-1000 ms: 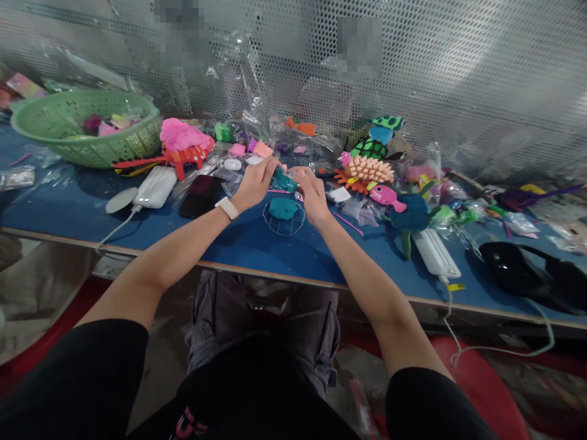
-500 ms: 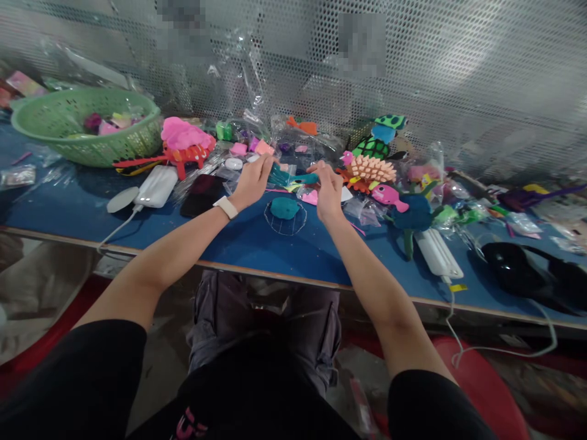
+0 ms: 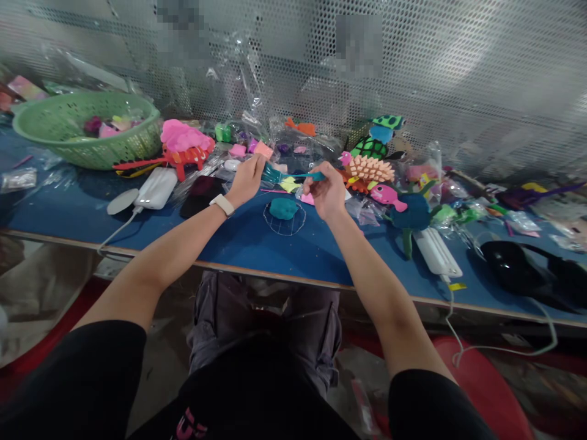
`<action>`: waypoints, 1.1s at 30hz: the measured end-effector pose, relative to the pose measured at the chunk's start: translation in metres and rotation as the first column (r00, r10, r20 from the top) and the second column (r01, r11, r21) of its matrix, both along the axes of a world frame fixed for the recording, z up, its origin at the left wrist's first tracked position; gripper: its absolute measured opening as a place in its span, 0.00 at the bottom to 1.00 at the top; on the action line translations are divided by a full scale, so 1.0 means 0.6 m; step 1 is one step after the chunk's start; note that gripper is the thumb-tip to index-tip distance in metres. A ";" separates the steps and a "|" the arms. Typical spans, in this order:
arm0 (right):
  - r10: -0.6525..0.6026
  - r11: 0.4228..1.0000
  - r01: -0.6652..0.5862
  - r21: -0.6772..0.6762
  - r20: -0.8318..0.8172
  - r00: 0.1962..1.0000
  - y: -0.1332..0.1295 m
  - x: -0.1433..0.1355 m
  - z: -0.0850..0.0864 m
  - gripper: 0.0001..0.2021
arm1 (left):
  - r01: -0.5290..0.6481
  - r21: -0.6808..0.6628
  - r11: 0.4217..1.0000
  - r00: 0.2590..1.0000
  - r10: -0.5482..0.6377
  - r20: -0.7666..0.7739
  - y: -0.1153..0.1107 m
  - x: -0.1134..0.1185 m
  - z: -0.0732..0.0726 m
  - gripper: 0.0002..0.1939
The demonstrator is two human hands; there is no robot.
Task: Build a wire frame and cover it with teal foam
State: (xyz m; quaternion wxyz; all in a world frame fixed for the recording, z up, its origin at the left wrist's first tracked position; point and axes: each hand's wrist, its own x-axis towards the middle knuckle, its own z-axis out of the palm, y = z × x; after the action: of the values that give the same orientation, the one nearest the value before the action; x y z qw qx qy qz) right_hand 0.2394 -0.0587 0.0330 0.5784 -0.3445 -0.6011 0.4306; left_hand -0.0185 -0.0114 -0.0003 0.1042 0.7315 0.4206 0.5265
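Observation:
A piece of teal modelling clay [image 3: 273, 175] is stretched between my hands above the table, drawn to a thin strand in its middle. My left hand [image 3: 249, 178] is closed on the wider end. At the other end, my right hand [image 3: 326, 190] pinches the clay between thumb and fingers. Below and between them, a teal clay lump [image 3: 283, 208] lies on a round wire frame [image 3: 285, 234] on the blue table [image 3: 270, 256]. A yellow-green piece [image 3: 288, 184] shows just behind the strand.
A green basket [image 3: 92, 150] stands at the left. Clay figures, including a pink fish [image 3: 387, 197] and a spiky peach figure [image 3: 372, 169], sit at the right. White power banks [image 3: 158, 186] with cables, a dark phone [image 3: 202, 195] and a black headset [image 3: 518, 269] lie around. A perforated metal panel [image 3: 298, 67] rises behind.
The teal clay between my hands has been pulled out into a thinner strand. My hands have moved slightly apart, and the right hand has turned a little.

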 end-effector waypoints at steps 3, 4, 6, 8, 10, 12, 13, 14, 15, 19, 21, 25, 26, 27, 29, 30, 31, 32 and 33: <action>0.022 1.000 -0.023 -0.018 -0.054 0.998 0.001 0.000 -0.005 0.29 | 0.000 -0.007 1.000 1.000 -0.001 -0.009 -0.003 0.003 0.001 0.46; 0.032 0.999 -0.034 -0.027 -0.073 0.997 0.003 0.000 -0.006 0.27 | 0.001 -0.003 1.000 1.000 -0.001 -0.008 -0.004 0.004 0.001 0.46; 0.047 0.998 -0.051 -0.044 -0.086 0.995 0.006 0.000 -0.009 0.23 | 0.001 0.007 1.000 1.000 -0.001 -0.003 -0.005 0.005 0.002 0.47; 0.052 0.997 -0.056 -0.050 -0.067 0.996 0.009 0.001 -0.012 0.21 | 0.000 0.010 1.000 1.000 0.000 0.002 -0.005 0.004 0.003 0.47; 0.056 0.998 -0.057 -0.033 -0.022 0.998 0.010 0.001 -0.014 0.23 | -0.001 0.000 1.000 1.000 0.001 0.006 -0.004 0.002 0.004 0.47; 0.051 0.999 -0.051 -0.004 0.034 0.998 0.008 0.000 -0.015 0.28 | 0.001 -0.017 1.000 1.000 -0.001 0.004 -0.002 0.000 0.003 0.46; 0.043 0.999 -0.044 0.011 0.059 0.997 0.006 0.000 -0.015 0.31 | 0.001 -0.022 1.000 1.000 -0.001 0.003 -0.001 -0.001 0.003 0.45; 0.035 0.999 -0.037 0.026 0.077 0.996 0.003 0.000 -0.015 0.33 | 0.001 -0.022 1.000 1.000 -0.001 0.004 0.000 -0.001 0.002 0.44; 0.029 0.999 -0.033 0.039 0.086 0.996 0.001 -0.001 -0.014 0.35 | 0.001 -0.017 1.000 1.000 -0.001 0.005 0.001 -0.002 0.001 0.43; 0.036 0.998 -0.040 0.055 0.069 0.997 -0.007 -0.002 -0.012 0.36 | -0.004 0.021 1.000 1.000 0.004 0.022 0.001 -0.001 0.002 0.40; 0.031 0.998 -0.034 0.051 0.060 0.998 -0.009 -0.003 -0.010 0.35 | -0.005 0.024 1.000 1.000 0.004 0.028 -0.001 0.000 0.004 0.39; 0.020 0.996 -0.024 0.084 0.053 0.998 -0.012 -0.006 -0.006 0.35 | 0.008 0.025 1.000 0.999 -0.009 0.038 -0.004 0.000 0.007 0.41; 0.020 0.995 -0.025 0.094 0.054 0.998 -0.013 -0.007 -0.005 0.34 | 0.008 0.025 1.000 0.999 -0.009 0.037 -0.003 0.000 0.008 0.41; 0.020 0.995 -0.025 0.101 0.056 0.998 -0.014 -0.008 -0.004 0.34 | 0.006 0.024 1.000 0.999 -0.007 0.035 -0.003 0.000 0.007 0.42; 0.014 0.994 -0.022 0.111 0.068 0.998 -0.016 -0.009 -0.001 0.34 | 0.002 0.018 1.000 1.000 -0.003 0.029 -0.002 -0.001 0.007 0.42; 0.009 0.994 -0.018 0.111 0.076 0.997 -0.017 -0.010 -0.001 0.34 | 0.003 0.015 1.000 1.000 -0.004 0.026 -0.002 -0.001 0.007 0.42; 0.004 0.994 -0.013 0.108 0.085 0.996 -0.017 -0.011 0.000 0.35 | 0.006 0.014 1.000 1.000 -0.006 0.024 -0.002 -0.001 0.006 0.43; -0.003 0.995 -0.007 0.103 0.092 0.996 -0.018 -0.011 -0.001 0.35 | 0.008 0.015 1.000 1.000 -0.008 0.024 -0.002 -0.001 0.006 0.43; -0.011 0.995 0.001 0.099 0.097 0.995 -0.018 -0.011 -0.001 0.36 | 0.010 0.017 1.000 1.000 -0.010 0.024 -0.002 -0.001 0.006 0.43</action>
State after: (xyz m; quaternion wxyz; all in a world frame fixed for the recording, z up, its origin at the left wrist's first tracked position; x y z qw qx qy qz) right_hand 0.2325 -0.0695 0.0323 0.5661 -0.3380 -0.6479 0.3815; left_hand -0.0192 -0.0127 0.0031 0.1059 0.7279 0.4113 0.5384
